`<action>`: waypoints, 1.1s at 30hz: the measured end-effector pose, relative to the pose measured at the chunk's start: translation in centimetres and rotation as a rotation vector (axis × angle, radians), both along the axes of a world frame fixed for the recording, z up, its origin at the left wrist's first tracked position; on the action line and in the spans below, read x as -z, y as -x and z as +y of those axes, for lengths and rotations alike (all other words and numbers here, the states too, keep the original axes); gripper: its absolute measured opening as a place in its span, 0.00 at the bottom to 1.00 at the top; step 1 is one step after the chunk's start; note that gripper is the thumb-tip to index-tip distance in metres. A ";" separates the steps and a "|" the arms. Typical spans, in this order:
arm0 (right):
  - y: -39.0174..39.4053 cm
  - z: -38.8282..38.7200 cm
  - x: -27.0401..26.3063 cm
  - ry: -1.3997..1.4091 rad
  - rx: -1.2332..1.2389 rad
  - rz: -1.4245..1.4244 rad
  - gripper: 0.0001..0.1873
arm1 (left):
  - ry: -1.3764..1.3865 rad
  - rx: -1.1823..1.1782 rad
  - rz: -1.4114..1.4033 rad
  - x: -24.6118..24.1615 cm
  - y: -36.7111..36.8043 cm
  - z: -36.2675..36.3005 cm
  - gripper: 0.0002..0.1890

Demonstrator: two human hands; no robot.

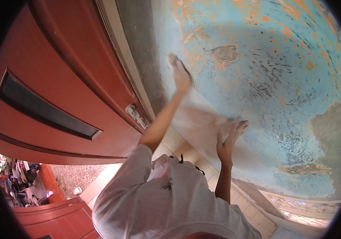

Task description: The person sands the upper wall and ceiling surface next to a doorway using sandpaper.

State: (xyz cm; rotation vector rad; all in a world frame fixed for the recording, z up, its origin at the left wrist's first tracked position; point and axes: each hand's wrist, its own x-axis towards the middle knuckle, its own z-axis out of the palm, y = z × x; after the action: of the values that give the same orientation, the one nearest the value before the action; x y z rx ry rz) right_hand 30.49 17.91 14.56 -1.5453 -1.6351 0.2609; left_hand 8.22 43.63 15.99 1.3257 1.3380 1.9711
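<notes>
My left hand [181, 73] lies against a wall with worn pale-blue paint [248, 89], its fingers together and pointing up, near the grey strip beside the door frame. Lower and to the right, my right hand [230, 139] has its fingers spread at the wall, the thumb apart. Neither hand shows any tool in it. Orange patches, dark marks and a chipped hollow [225, 54] break up the paint. A whitish, smeared area of wall lies between and below the hands.
At the left stands a red door [78, 77] with a metal handle [136, 116] and a dark narrow pane. Motorcycles [21, 179] show through the doorway. Floor tiles [175, 140] run along the wall's foot, and a latticed window [304, 206] is at the lower right.
</notes>
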 end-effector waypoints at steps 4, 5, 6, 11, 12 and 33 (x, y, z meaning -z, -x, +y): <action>0.5 0.0 -0.5 0.012 0.015 -0.010 0.49 | 0.285 0.088 -0.058 -2.3 5.7 2.4 0.36; 0.5 0.0 -0.3 0.012 0.016 -0.007 0.49 | 0.286 0.089 -0.054 -1.7 4.9 1.8 0.36; 0.5 0.1 0.0 0.009 0.033 -0.015 0.49 | 0.304 0.110 -0.117 -0.8 2.7 0.4 0.35; 0.7 0.3 0.3 0.019 0.053 -0.051 0.49 | -0.001 0.058 0.144 4.8 -1.2 -1.2 0.36; 0.9 0.4 0.0 0.016 0.025 -0.044 0.49 | -0.036 -0.021 0.268 6.6 1.6 1.6 0.36; -0.4 -0.3 0.6 0.051 0.016 -0.073 0.49 | 0.244 -0.022 -0.080 -0.1 2.1 0.5 0.35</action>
State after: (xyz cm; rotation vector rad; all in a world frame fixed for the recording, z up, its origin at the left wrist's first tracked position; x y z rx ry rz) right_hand 30.86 17.66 13.99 -1.6229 -1.6827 0.2420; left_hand 6.09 44.16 16.07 1.1122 1.5047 1.7863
